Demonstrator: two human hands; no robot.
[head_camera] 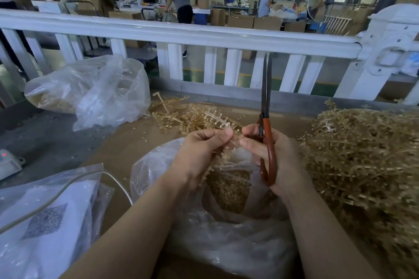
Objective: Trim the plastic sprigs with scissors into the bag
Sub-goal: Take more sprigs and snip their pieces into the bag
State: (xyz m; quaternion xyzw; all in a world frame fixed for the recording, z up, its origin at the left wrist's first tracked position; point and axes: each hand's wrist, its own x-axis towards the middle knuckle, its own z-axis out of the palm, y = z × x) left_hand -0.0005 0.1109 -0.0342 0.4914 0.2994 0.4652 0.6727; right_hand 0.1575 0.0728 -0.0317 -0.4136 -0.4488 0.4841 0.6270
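Observation:
My left hand (201, 152) pinches a tan plastic sprig (229, 149) over the open clear bag (163, 165), which holds a heap of trimmed tan pieces (229, 188). My right hand (276, 156) grips the scissors (267, 133) by their red-brown handles, blades together and pointing straight up. Its thumb and forefinger also touch the sprig's right end. A large pile of untrimmed sprigs (362, 165) lies to the right. A smaller pile (192, 115) lies beyond my hands.
A white railing (181, 34) runs across behind the cardboard-covered work surface (127, 147). A second clear bag (95, 90) with tan stems sits at back left. A plastic-wrapped sheet with a printed code (45, 219) and a cable lie at left. People work among boxes beyond the railing.

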